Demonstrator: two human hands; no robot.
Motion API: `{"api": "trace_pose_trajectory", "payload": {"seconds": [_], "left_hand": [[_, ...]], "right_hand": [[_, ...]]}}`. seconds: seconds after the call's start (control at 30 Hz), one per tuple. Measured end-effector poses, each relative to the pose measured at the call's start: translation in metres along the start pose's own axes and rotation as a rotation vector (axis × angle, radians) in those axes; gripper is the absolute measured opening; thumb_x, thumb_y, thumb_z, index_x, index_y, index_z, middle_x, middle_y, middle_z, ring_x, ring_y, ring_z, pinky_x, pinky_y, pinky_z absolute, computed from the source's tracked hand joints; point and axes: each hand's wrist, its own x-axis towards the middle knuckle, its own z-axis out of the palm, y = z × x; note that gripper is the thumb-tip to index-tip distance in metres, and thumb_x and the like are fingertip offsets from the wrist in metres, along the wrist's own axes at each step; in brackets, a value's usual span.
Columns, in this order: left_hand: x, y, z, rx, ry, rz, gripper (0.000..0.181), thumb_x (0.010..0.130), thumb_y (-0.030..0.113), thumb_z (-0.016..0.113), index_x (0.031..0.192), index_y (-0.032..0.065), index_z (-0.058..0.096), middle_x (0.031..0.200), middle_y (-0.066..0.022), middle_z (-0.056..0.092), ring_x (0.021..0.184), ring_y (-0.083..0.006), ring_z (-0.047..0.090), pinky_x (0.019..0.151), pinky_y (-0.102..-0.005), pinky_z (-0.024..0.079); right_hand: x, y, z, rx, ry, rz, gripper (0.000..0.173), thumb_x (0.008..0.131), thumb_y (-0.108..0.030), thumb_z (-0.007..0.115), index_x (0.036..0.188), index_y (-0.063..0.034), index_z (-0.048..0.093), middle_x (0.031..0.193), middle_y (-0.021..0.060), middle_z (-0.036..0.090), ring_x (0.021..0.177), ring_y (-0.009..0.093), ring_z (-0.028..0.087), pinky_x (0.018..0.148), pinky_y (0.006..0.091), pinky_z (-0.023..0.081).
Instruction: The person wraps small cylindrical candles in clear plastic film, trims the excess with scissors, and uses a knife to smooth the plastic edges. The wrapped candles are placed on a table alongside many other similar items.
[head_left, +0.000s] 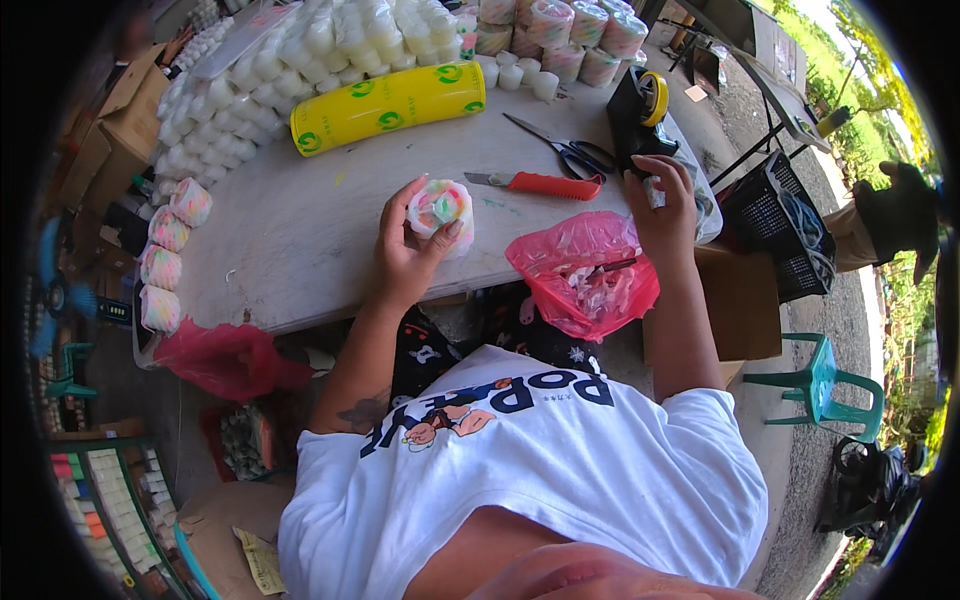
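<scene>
My left hand (411, 251) grips a round white candle-like piece with coloured specks (437, 206), its top face turned up towards me. A black tape dispenser (630, 112) with a roll of yellow tape (655, 99) stands at the table's right end. Just in front of it is my right hand (666, 196), fingers curled at the dispenser's near end; whether a bit of tape is between them is unclear. Left of that hand lie a red-handled utility knife (555, 185), blade out, and dark-handled scissors (566, 146). An open pink plastic bag (585, 274) with scraps sits below, at the table's front edge.
A yellow roll of cling wrap (388, 107) lies across the white table (300, 217). Behind it are stacked white candle-like cups (330, 45) and wrapped speckled pieces (562, 37). Several speckled pieces (161, 268) line the left edge, above another pink bag (225, 356). A green chair (825, 382) stands right.
</scene>
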Motion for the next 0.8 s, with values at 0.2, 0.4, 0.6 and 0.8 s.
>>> {"api": "trace_pose_trajectory", "payload": {"seconds": [0.2,0.4,0.6,0.8], "left_hand": [[0.004,0.002,-0.001,0.161,0.012,-0.103,0.053,0.081,0.007,0.071,0.127,0.003,0.045,0.116,-0.01,0.054,0.106,-0.0167,0.055,0.089,-0.0309,0.049],[0.008,0.002,-0.013,0.309,0.051,-0.047,0.02,0.089,0.009,0.063,0.106,0.0015,0.059,0.114,-0.0063,0.058,0.097,-0.0122,0.057,0.085,-0.0264,0.048],[0.023,-0.003,-0.02,0.377,0.121,0.065,0.013,0.088,0.015,0.063,0.092,0.0024,0.059,0.107,-0.0076,0.064,0.086,-0.0124,0.059,0.074,-0.0261,0.048],[0.014,-0.001,-0.032,0.265,0.155,0.074,0.012,0.093,0.012,0.056,0.1,0.0022,0.055,0.113,-0.0113,0.062,0.097,-0.0148,0.059,0.085,-0.0282,0.047]], "right_hand": [[0.052,0.094,-0.014,0.239,-0.07,0.456,0.051,0.09,-0.033,0.062,0.12,0.007,0.052,0.108,0.0104,0.062,0.101,0.015,0.056,0.088,0.0271,0.044],[0.041,0.014,0.005,-0.02,0.074,-0.049,0.035,0.082,-0.026,0.069,0.109,-0.0057,0.061,0.111,0.0158,0.057,0.104,0.032,0.055,0.09,0.0397,0.043],[0.027,-0.021,0.054,0.026,-0.544,-0.166,0.039,0.079,-0.025,0.071,0.111,-0.0058,0.06,0.112,0.0146,0.057,0.112,0.034,0.05,0.096,0.0413,0.039],[0.012,-0.003,0.075,-0.048,-0.65,-0.151,0.035,0.084,-0.014,0.061,0.118,-0.005,0.057,0.11,0.0169,0.058,0.109,0.037,0.05,0.095,0.0432,0.039]]}}
